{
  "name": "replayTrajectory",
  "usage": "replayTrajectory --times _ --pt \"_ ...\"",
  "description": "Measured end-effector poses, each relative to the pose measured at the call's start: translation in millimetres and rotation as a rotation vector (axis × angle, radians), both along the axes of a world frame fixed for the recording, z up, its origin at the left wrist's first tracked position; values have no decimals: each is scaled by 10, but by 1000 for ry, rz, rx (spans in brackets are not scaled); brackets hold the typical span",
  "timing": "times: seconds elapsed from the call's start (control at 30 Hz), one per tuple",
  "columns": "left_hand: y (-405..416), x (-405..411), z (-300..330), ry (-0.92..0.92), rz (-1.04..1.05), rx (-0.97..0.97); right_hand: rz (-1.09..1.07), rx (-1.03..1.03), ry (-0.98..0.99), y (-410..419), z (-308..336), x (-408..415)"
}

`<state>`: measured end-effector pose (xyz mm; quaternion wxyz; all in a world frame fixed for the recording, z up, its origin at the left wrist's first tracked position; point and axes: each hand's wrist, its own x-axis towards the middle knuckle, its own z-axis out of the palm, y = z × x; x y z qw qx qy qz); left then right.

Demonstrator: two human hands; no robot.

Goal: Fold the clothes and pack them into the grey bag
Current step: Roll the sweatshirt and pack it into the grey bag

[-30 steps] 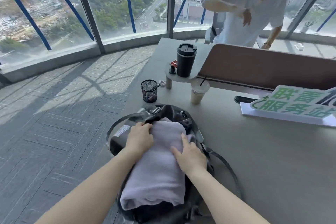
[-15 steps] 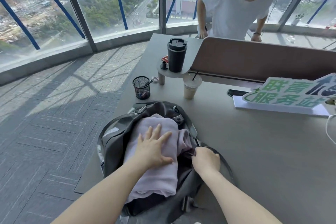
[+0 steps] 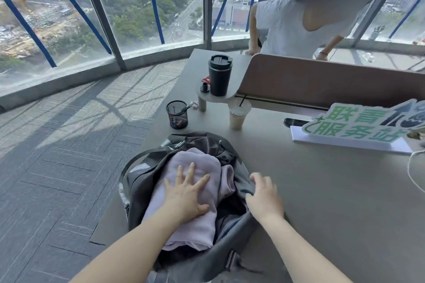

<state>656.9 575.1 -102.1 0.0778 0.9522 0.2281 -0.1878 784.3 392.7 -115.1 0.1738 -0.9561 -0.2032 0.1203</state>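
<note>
The grey bag (image 3: 142, 181) lies open on the near left corner of the table. A folded lilac garment (image 3: 197, 227) sits in its opening, with a fold of the same cloth bunched at its right side. My left hand (image 3: 186, 193) presses flat on the garment with fingers spread. My right hand (image 3: 264, 195) grips the bag's right rim, its thumb hooked over the grey fabric and its fingers curled. The bag's inside below the garment is dark and hidden.
The grey table (image 3: 322, 202) ends just left of the bag. Behind the bag stand a mesh pen cup (image 3: 177, 114), an iced drink with a straw (image 3: 238, 114), a black tumbler (image 3: 219, 74) on a small shelf, a brown divider (image 3: 322, 80) and a green-lettered sign (image 3: 358, 125). A person (image 3: 303, 23) stands beyond.
My left hand went from gripping the garment's far end to pressing flat on top. My right hand left the garment and took the bag's right rim. The garment sank lower.
</note>
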Motion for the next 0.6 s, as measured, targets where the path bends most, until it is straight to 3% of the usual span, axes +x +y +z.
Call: replayTrajectory --times 0.1,0.23,0.33,0.43,0.5,0.53,0.6 --pt "-94 35 16 -4 -55 -85 231 -367 -90 146 41 107" --pt "-30 48 51 -24 -66 -184 283 -442 -138 280 70 227" --pt "23 -2 51 16 -128 -146 62 -153 -49 331 124 343" --pt "-2 -27 41 72 -191 -94 -264 388 -27 405 260 276" --pt "-67 -2 48 98 -215 -49 -336 715 -57 438 407 202" --pt "-105 24 51 100 -222 -35 -322 775 -35 434 472 191" --pt "-153 84 62 75 -218 -74 -240 663 43 368 522 217"
